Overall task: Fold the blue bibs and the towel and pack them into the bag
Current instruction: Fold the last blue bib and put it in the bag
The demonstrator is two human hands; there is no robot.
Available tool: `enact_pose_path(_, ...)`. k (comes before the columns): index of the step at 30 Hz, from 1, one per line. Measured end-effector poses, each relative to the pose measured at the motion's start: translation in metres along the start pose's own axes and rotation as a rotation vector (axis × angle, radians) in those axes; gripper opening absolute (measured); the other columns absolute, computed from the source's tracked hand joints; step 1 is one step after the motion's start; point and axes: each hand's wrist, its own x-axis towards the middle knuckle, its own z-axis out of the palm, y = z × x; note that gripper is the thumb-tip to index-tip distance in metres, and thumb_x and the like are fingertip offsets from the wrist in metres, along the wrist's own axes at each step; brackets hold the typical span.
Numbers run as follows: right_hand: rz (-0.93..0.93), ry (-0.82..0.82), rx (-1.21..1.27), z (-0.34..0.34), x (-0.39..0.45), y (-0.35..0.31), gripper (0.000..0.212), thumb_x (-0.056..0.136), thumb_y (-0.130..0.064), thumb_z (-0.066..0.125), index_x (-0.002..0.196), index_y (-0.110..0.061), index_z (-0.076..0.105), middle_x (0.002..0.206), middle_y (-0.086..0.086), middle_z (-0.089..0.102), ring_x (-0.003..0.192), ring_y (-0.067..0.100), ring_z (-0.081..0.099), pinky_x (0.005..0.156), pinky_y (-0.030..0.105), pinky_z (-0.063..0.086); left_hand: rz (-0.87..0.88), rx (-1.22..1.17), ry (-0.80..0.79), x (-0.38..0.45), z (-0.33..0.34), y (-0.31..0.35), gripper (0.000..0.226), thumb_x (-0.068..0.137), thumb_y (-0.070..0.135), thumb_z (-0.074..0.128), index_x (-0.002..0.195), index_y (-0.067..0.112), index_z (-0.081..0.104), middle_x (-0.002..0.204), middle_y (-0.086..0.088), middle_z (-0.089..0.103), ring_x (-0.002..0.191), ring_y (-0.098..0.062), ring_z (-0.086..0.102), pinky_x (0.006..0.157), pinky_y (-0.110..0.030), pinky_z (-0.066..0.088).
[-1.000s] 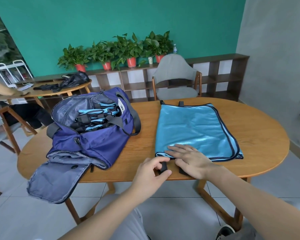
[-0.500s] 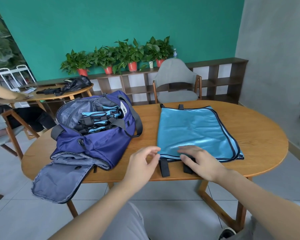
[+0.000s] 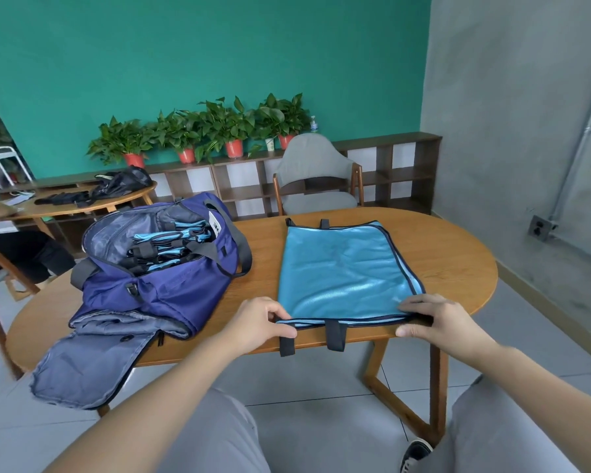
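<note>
on the wooden table (image 3: 451,254) a blue bib (image 3: 342,271) lies flat, just right of the open purple bag (image 3: 157,285) that holds more folded bibs (image 3: 164,247). left hand (image 3: 256,324) pinches the bib's near left corner, right hand (image 3: 440,322) pinches the near right corner. two black straps (image 3: 335,334) hang over the table edge.

Both bare forearms reach forward from the bottom of the view, angled slightly inward. The left hand (image 3: 258,324) is palm down with its fingers curled, thumb and fingertips pinching the near left corner of the blue bib (image 3: 342,271). The right hand (image 3: 437,322) mirrors it at the near right corner, fingers laid over the top edge and the thumb tucked below, gripping the hem. The two hands are well apart, at about the same height.
</note>
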Motion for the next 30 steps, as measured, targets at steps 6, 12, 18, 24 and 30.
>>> enact_pose_path(6, -0.025, 0.060, 0.008, -0.007, -0.017, 0.003, 0.043, 0.074, -0.036, 0.084, 0.114, -0.023, 0.077, 0.116, -0.017, 0.065, 0.116, 0.003, 0.053, 0.112, 0.028, 0.040, 0.043, 0.018, -0.012, -0.030, 0.001, 0.002, 0.028, 0.057, 0.035, 0.097, 0.070, 0.044, 0.073, 0.074, 0.023, 0.061, 0.068, -0.002, 0.050, 0.062, -0.018, 0.038)
enact_pose_path(12, -0.029, 0.053, 0.061, -0.015, -0.028, -0.012, 0.012, 0.086, -0.018, 0.079, 0.097, -0.022, 0.080, 0.096, -0.013, 0.074, 0.093, 0.002, 0.065, 0.090, 0.025, 0.053, 0.074, 0.004, 0.045, -0.044, -0.001, 0.010, 0.017, 0.070, 0.040, 0.089, 0.077, 0.034, 0.075, 0.088, 0.015, 0.072, 0.086, -0.004, 0.062, 0.082, -0.031, 0.049)
enact_pose_path(18, 0.012, -0.009, 0.294, -0.059, -0.022, -0.040, 0.006, 0.091, -0.024, 0.074, 0.088, -0.020, 0.074, 0.076, -0.013, 0.073, 0.068, -0.001, 0.064, 0.062, 0.011, 0.045, 0.075, -0.234, 0.110, -0.042, -0.035, 0.042, 0.014, 0.088, 0.026, 0.079, 0.085, 0.017, 0.069, 0.076, 0.002, 0.074, 0.066, 0.000, 0.058, 0.064, -0.021, 0.043)
enact_pose_path(24, 0.077, 0.010, 0.344, -0.084, 0.022, -0.053, 0.019, 0.089, -0.034, 0.075, 0.085, -0.015, 0.075, 0.078, -0.002, 0.075, 0.065, 0.007, 0.067, 0.058, 0.019, 0.048, 0.074, -0.368, 0.127, -0.006, -0.057, 0.048, 0.013, 0.088, 0.025, 0.079, 0.095, 0.015, 0.073, 0.086, 0.001, 0.078, 0.082, -0.012, 0.074, 0.073, -0.020, 0.053)
enact_pose_path(30, 0.183, 0.007, 0.374, -0.072, 0.098, -0.027, 0.025, 0.092, -0.036, 0.072, 0.083, -0.013, 0.075, 0.077, 0.002, 0.075, 0.064, 0.009, 0.067, 0.057, 0.020, 0.048, 0.025, -0.353, 0.147, 0.073, -0.047, 0.022, 0.016, 0.087, 0.038, 0.079, 0.095, 0.025, 0.075, 0.074, 0.000, 0.074, 0.071, -0.019, 0.069, 0.070, -0.031, 0.047)
